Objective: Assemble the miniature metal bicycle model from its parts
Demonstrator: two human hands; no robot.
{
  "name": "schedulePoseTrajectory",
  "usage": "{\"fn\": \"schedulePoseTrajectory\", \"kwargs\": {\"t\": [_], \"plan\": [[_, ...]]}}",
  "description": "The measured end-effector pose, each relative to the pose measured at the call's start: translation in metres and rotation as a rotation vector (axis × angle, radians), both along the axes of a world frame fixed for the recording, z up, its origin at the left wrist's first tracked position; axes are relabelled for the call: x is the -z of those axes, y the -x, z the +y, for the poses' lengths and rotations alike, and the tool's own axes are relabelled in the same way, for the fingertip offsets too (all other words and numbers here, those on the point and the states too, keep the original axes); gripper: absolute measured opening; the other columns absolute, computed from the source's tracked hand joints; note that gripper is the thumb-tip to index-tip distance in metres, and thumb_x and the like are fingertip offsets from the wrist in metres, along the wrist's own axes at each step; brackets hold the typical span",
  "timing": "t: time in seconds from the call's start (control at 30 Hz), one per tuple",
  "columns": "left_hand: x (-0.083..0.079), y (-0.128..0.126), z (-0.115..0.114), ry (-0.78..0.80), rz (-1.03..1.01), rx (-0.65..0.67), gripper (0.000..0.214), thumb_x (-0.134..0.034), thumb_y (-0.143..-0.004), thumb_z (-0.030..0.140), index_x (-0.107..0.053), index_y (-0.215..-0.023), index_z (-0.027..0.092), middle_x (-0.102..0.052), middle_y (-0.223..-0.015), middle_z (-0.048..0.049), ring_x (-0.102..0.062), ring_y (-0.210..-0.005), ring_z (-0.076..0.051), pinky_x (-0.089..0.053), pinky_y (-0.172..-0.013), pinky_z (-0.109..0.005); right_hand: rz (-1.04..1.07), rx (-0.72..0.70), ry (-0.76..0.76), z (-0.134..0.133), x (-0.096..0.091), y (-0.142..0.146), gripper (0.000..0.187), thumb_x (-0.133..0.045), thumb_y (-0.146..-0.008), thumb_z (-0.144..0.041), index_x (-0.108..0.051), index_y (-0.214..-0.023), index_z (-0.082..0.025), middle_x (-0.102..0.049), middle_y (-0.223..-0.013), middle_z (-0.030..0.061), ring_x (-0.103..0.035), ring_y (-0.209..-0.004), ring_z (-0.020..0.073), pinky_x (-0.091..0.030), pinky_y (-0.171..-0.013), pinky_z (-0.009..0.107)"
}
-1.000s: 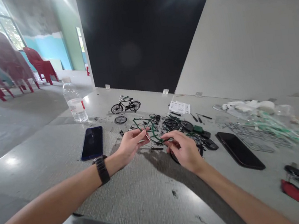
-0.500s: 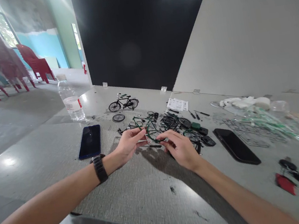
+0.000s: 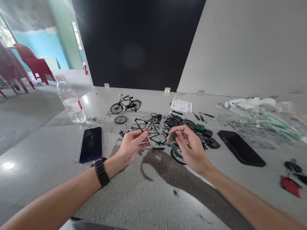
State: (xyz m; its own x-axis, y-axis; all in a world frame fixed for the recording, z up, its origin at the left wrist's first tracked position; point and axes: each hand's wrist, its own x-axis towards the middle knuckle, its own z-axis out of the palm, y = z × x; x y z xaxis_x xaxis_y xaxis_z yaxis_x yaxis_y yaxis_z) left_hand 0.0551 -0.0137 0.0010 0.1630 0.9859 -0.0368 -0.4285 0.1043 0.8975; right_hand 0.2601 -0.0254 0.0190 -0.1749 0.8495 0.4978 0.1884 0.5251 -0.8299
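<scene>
Between the thumb and fingers of my left hand (image 3: pixel 129 149) is a thin green model bicycle frame (image 3: pixel 153 137), held above the table. My right hand (image 3: pixel 191 148) is closed on a curved green mudguard (image 3: pixel 172 140), which stands apart from the frame. A spoked wheel (image 3: pixel 177 157) shows partly behind the right hand. Beyond both hands lies a heap of small dark bicycle parts (image 3: pixel 173 120), partly covered by them. A black model bicycle (image 3: pixel 126 105) stands upright farther back, with a loose wheel (image 3: pixel 120 120) in front of it.
On the left are a blue phone (image 3: pixel 90 144) and a water bottle (image 3: pixel 71 104). A black phone (image 3: pixel 241 148), clear plastic wrapping (image 3: pixel 281 122) and keys with a red tag (image 3: pixel 291 186) lie to the right. Printed sheets (image 3: pixel 181 106) and small screwdrivers (image 3: pixel 201 117) sit behind the parts.
My right hand has moved away from the frame and now has a curved green mudguard in its fingers. The left hand keeps its hold on the frame.
</scene>
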Motion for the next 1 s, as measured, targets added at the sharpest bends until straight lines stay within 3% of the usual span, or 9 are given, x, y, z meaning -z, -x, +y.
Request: {"fn": "schedulePoseTrajectory", "kwargs": {"t": [0.13,0.27,0.4,0.5,0.83,1.0], "plan": [[0.0,0.0,0.0,-0.008,-0.002,0.0,0.032,-0.083,-0.074,0.04,-0.072,-0.084,0.011,-0.067,-0.09,-0.0063,-0.062,-0.08,-0.014,-0.052,-0.084,-0.034,0.158,-0.091,0.235,0.001,0.004,0.003,0.031,-0.064,-0.092,-0.053,-0.061,-0.098,-0.022,-0.065,-0.084,0.0024,-0.064,-0.074,0.016,-0.056,-0.074,0.033],[0.0,0.001,-0.001,-0.022,-0.004,0.008,0.03,-0.082,-0.075,0.038,-0.072,-0.084,0.011,-0.066,-0.088,-0.0062,-0.062,-0.08,-0.014,-0.052,-0.084,-0.034,0.237,-0.079,0.34,0.0,0.002,0.004,0.034,-0.074,-0.084,-0.053,-0.063,-0.094,-0.023,-0.062,-0.074,-0.0011,-0.063,-0.071,0.0144,-0.056,-0.075,0.031],[0.0,0.001,-0.001,-0.03,-0.015,0.02,0.033,-0.083,-0.074,0.037,-0.074,-0.091,0.01,-0.065,-0.085,-0.0046,-0.061,-0.076,-0.012,-0.052,-0.083,-0.033,0.338,-0.166,0.446,-0.004,-0.005,0.007,0.037,-0.074,-0.082,-0.056,-0.055,-0.089,-0.025,-0.07,-0.096,0.0025,-0.069,-0.086,0.0179,-0.058,-0.082,0.036],[0.0,0.0,-0.001,-0.025,-0.017,0.022,0.035,-0.084,-0.073,0.038,-0.075,-0.094,0.01,-0.065,-0.085,-0.0043,-0.061,-0.076,-0.012,-0.052,-0.082,-0.033,0.375,-0.251,0.542,-0.007,-0.007,0.009,0.038,-0.072,-0.084,-0.057,-0.051,-0.094,-0.027,-0.072,-0.093,0.0018,-0.072,-0.086,0.0205,-0.06,-0.079,0.038],[-0.003,-0.001,-0.002,-0.024,0.019,0.02,0.036,-0.083,-0.074,0.039,-0.076,-0.094,0.011,-0.065,-0.085,-0.0047,-0.062,-0.079,-0.013,-0.052,-0.082,-0.034,0.443,-0.22,0.638,-0.003,-0.004,0.007,0.035,-0.073,-0.084,-0.055,-0.055,-0.097,-0.027,-0.065,-0.092,-0.0007,-0.071,-0.079,0.0188,-0.062,-0.069,0.035],[-0.001,-0.001,-0.002,-0.024,0.008,0.012,0.036,-0.085,-0.071,0.04,-0.075,-0.092,0.011,-0.065,-0.084,-0.0049,-0.061,-0.076,-0.012,-0.053,-0.08,-0.032,0.466,-0.154,0.675,-0.002,-0.005,0.008,0.033,-0.074,-0.084,-0.052,-0.058,-0.097,-0.026,-0.061,-0.089,-0.0009,-0.064,-0.069,0.0131,-0.055,-0.056,0.026]]}}
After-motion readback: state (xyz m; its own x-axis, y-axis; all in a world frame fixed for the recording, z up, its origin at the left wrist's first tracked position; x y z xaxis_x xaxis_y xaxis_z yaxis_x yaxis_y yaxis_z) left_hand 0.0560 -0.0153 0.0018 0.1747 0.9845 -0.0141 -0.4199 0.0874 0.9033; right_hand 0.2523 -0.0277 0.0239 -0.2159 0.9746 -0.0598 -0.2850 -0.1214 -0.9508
